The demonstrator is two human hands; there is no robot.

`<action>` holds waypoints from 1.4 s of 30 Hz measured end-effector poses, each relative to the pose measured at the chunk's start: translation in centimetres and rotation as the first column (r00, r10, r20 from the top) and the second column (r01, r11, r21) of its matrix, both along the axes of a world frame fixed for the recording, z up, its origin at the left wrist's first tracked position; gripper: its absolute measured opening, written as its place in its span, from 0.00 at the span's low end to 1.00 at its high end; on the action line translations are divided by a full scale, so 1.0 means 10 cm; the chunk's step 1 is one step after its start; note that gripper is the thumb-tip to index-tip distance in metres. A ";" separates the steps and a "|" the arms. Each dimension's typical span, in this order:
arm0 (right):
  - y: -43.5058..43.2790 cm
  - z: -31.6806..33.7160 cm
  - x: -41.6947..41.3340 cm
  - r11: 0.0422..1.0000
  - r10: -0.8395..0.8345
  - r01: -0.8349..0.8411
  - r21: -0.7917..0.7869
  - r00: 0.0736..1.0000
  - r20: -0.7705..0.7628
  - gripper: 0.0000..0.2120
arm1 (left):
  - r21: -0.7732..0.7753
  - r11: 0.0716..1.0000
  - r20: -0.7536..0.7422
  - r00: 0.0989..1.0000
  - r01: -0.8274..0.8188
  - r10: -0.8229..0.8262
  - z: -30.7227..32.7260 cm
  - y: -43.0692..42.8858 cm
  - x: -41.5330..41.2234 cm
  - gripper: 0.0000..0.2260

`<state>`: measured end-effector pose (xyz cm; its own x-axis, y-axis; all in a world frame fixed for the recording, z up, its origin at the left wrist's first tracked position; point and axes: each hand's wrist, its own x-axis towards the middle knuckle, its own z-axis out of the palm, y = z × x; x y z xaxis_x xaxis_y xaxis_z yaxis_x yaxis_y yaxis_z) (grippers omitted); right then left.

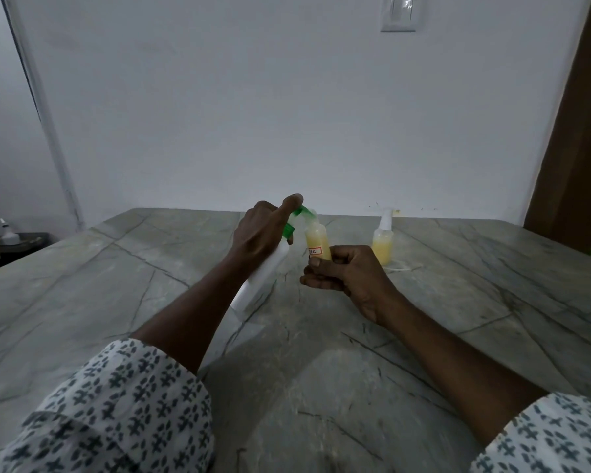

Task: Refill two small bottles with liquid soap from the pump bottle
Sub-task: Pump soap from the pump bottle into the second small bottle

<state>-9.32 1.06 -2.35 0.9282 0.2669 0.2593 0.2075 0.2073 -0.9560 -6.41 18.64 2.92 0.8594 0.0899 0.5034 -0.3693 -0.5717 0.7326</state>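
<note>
Over the stone table [458, 302], my left hand [260, 230] wraps the tilted pump bottle [263, 281], a finger on its pump head [301, 210]. My right hand [348, 271] pinches the small bottle [316, 238] under that head. I should press slowly, with its mouth aligned. The other bottle [382, 247] stands near.

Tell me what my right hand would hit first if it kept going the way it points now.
Probably the white pump bottle, tilted just left of the right hand, which holds the small bottle. Depth is unclear from one view.
</note>
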 end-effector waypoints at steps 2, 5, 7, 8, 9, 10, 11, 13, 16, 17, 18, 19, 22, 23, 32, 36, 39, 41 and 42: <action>0.00 -0.01 0.01 1.000 0.001 -0.001 -0.002 1.000 0.003 0.10 | 0.004 1.000 0.000 1.000 -0.002 0.002 0.01 -0.01 -0.01 0.35; 0.01 0.00 0.01 1.000 0.002 -0.002 -0.014 1.000 0.005 0.11 | 0.017 1.000 0.004 1.000 -0.002 0.002 0.01 -0.02 -0.02 0.35; 0.01 0.00 0.00 0.999 -0.011 0.011 -0.030 1.000 0.012 0.13 | 0.009 1.000 0.011 1.000 0.001 -0.001 0.01 -0.02 -0.02 0.36; 0.00 -0.01 0.01 0.999 -0.020 0.020 -0.038 1.000 0.015 0.13 | 0.004 1.000 0.016 1.000 0.000 0.000 0.01 -0.02 -0.02 0.35; 0.00 -0.01 0.01 0.998 -0.032 0.033 -0.050 0.999 0.021 0.14 | 0.004 1.000 0.022 1.000 -0.001 0.001 0.01 -0.02 -0.03 0.34; 0.00 0.00 0.02 0.996 -0.052 0.054 -0.073 0.998 0.033 0.16 | 0.008 1.000 0.027 1.000 -0.004 0.004 0.01 -0.02 -0.04 0.32; -0.01 0.01 0.02 0.989 -0.088 0.094 -0.112 0.994 0.060 0.17 | 0.013 1.000 0.027 1.000 -0.010 0.010 0.01 -0.03 -0.04 0.30; -0.05 0.06 0.03 0.930 -0.222 0.270 -0.248 0.953 0.204 0.17 | 0.019 0.999 0.020 0.999 -0.036 0.036 0.02 -0.03 -0.05 0.29; -0.18 0.15 0.06 0.749 -0.348 0.559 -0.357 0.789 0.506 0.17 | 0.064 0.993 0.029 0.995 -0.097 0.095 0.02 -0.04 -0.03 0.31; -0.23 0.18 0.08 0.718 -0.352 0.601 -0.352 0.749 0.561 0.17 | 0.083 0.990 0.037 0.993 -0.114 0.111 0.02 -0.05 -0.03 0.32; -0.26 0.19 0.09 0.696 -0.350 0.627 -0.350 0.721 0.598 0.18 | 0.095 0.987 0.043 0.991 -0.128 0.124 0.02 -0.06 -0.03 0.32; -0.28 0.19 0.11 0.680 -0.344 0.642 -0.353 0.705 0.620 0.18 | 0.103 0.985 0.049 0.990 -0.137 0.132 0.02 -0.07 -0.03 0.32; -0.26 0.17 0.12 0.670 -0.327 0.641 -0.375 0.708 0.626 0.19 | 0.123 0.979 0.088 0.984 -0.163 0.153 0.00 -0.08 -0.01 0.30; -0.24 0.16 0.12 0.672 -0.325 0.638 -0.376 0.710 0.624 0.18 | 0.122 0.977 0.109 0.981 -0.173 0.160 0.00 -0.07 0.00 0.29; -0.13 0.11 0.10 0.683 -0.321 0.598 -0.419 0.761 0.564 0.18 | 0.102 0.974 0.151 0.971 -0.201 0.185 0.00 -0.06 0.01 0.28; -0.12 0.10 0.09 0.728 -0.295 0.529 -0.435 0.816 0.498 0.16 | 0.045 0.988 0.151 0.979 -0.146 0.138 -0.02 -0.02 0.01 0.36; -0.07 0.07 0.05 0.809 -0.221 0.397 -0.434 0.889 0.402 0.14 | -0.055 0.995 0.138 0.986 -0.082 0.089 -0.01 -0.01 -0.04 0.39; -0.04 0.05 0.04 0.861 -0.182 0.309 -0.405 0.929 0.323 0.13 | -0.172 0.985 0.122 0.992 -0.013 0.034 0.00 -0.01 -0.05 0.38; -0.03 0.04 0.03 0.893 -0.168 0.264 -0.365 0.947 0.275 0.13 | -0.226 0.974 0.120 0.993 0.019 0.008 0.00 -0.01 -0.06 0.38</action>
<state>-8.99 0.76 -1.95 0.9015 0.1909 0.3885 0.4273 -0.2497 -0.8689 -7.01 18.56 2.93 0.7949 0.2087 0.5697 -0.4648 -0.3942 0.7929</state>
